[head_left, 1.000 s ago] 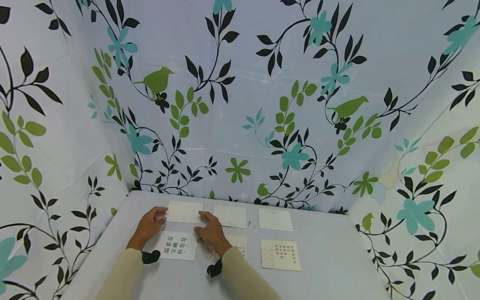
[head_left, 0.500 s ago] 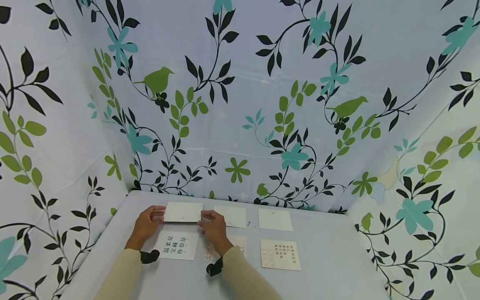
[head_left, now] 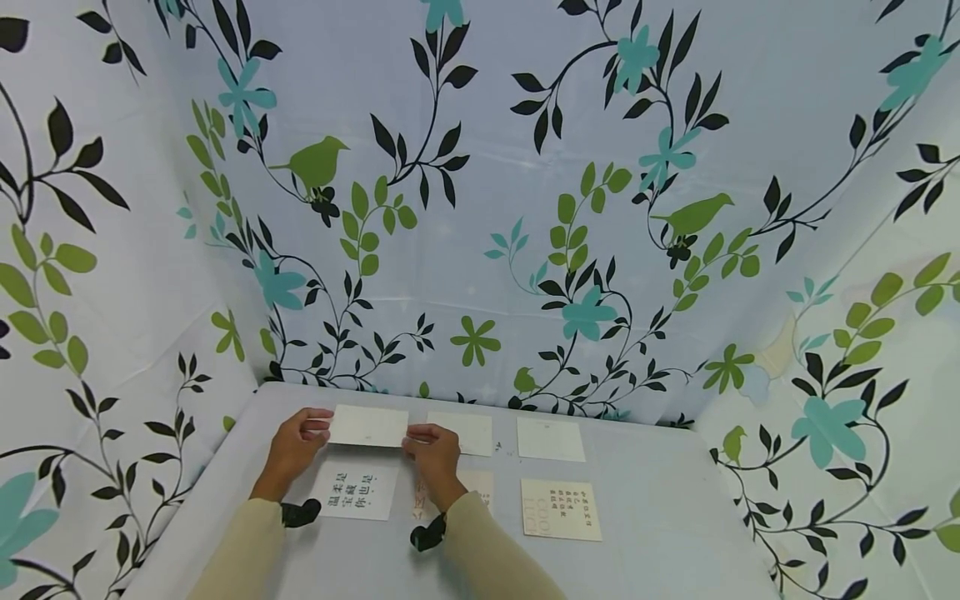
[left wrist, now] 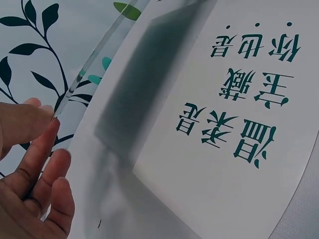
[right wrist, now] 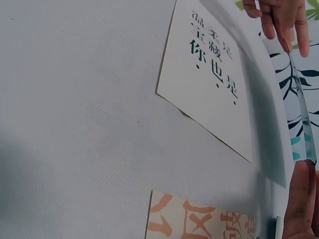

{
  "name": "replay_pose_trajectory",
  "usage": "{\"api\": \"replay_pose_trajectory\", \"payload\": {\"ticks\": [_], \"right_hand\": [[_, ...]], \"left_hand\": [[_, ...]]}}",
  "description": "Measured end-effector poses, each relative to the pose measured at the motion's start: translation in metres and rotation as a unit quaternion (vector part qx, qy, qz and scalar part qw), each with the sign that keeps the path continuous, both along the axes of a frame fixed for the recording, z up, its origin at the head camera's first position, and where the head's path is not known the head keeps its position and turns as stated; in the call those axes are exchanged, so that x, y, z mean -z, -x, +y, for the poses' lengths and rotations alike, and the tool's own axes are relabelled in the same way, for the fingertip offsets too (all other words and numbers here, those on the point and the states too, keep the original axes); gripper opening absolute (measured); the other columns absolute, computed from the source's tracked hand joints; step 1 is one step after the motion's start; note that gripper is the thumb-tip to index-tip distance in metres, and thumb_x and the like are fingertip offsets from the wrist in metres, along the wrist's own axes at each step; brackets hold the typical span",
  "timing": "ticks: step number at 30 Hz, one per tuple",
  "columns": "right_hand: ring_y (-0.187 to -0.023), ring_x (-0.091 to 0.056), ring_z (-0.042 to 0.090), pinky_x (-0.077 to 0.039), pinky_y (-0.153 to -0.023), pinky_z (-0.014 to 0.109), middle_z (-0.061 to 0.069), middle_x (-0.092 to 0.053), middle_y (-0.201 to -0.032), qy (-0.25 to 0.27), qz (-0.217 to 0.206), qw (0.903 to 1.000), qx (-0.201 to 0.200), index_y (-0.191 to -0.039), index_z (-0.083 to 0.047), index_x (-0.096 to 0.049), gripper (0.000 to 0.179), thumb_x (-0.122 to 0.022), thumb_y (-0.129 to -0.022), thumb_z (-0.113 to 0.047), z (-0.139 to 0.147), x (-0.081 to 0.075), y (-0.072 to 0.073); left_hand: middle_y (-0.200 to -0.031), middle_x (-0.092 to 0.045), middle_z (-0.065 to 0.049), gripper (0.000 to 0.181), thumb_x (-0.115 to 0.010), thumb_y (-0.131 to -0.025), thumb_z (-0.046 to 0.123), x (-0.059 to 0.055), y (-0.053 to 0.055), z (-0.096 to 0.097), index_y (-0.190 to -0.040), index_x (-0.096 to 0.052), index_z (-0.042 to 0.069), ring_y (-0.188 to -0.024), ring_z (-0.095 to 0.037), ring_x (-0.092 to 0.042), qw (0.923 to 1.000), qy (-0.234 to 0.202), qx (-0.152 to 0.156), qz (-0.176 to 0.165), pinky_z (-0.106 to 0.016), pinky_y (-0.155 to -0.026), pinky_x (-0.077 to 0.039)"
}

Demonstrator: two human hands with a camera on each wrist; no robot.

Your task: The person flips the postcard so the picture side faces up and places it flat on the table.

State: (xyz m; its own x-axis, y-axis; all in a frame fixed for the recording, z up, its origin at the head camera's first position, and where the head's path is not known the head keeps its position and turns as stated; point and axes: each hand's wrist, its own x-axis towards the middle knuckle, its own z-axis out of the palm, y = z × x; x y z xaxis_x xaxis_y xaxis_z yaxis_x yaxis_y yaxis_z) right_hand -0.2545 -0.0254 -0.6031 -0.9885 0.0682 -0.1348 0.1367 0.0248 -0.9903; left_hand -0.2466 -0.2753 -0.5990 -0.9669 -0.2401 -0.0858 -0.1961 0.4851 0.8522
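A blank off-white card (head_left: 370,425) is held level just above the table; the left wrist view sees this card (left wrist: 94,56) edge-on as a thin strip. My left hand (head_left: 297,446) pinches its left edge between thumb and index finger, the other fingers loosely bent. At the opposite edge, my right hand (head_left: 435,457) pinches the card, though the right wrist view shows only part of that hand (right wrist: 301,204). Nearer me lies a white card with dark green Chinese characters (head_left: 358,492). A card with orange characters (head_left: 480,483) is partly covered by my right hand.
Two more blank cards, one in the middle (head_left: 465,435) and one to the right (head_left: 551,439), lie in the back row. A cream card with small brown characters (head_left: 561,510) is in front. Patterned cloth (head_left: 480,250) borders the white table (head_left: 660,517).
One second ago the blank card lay on the table, my right fingers at its right side. Both hands have since raised it slightly, and its shadow now shows beneath.
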Motion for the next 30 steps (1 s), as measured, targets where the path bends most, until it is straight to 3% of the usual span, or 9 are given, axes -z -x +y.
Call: {"api": "replay_pose_trajectory", "payload": {"ticks": [8,17,30], "right_hand": [[-0.083,-0.076,0.015,-0.065,-0.083,0.041,0.007,-0.076,-0.105,0.014,-0.014,0.9998,0.001,-0.108,-0.007,-0.079,0.027,-0.082,-0.085,0.006,0.001,0.004,0.002],[-0.081,-0.075,0.014,-0.065,-0.081,0.038,0.006,-0.080,-0.101,0.029,-0.036,0.9984,-0.032,-0.110,-0.010,-0.080,0.019,-0.080,-0.092,-0.003,0.004,0.003,0.002],[-0.082,-0.073,0.014,-0.064,-0.077,0.035,0.007,-0.080,-0.103,0.058,-0.025,0.9966,-0.052,-0.113,-0.008,-0.080,0.019,-0.077,-0.095,-0.005,0.011,-0.002,0.002]], "left_hand": [[-0.137,-0.064,-0.023,0.040,-0.064,-0.103,0.007,-0.005,-0.005,0.003,-0.143,-0.059,0.007,-0.118,-0.035,-0.058,0.9999,-0.012,0.001,-0.001,-0.043,-0.096,-0.049],[-0.135,-0.066,-0.020,0.038,-0.066,-0.103,0.008,-0.004,-0.010,0.000,-0.140,-0.063,0.008,-0.112,-0.029,-0.058,0.9998,-0.010,0.014,-0.003,-0.028,-0.084,-0.047],[-0.132,-0.066,-0.018,0.034,-0.063,-0.105,0.012,-0.005,-0.013,0.000,-0.139,-0.065,0.008,-0.114,-0.029,-0.058,0.9998,-0.001,0.020,-0.002,-0.036,-0.091,-0.047]]}}
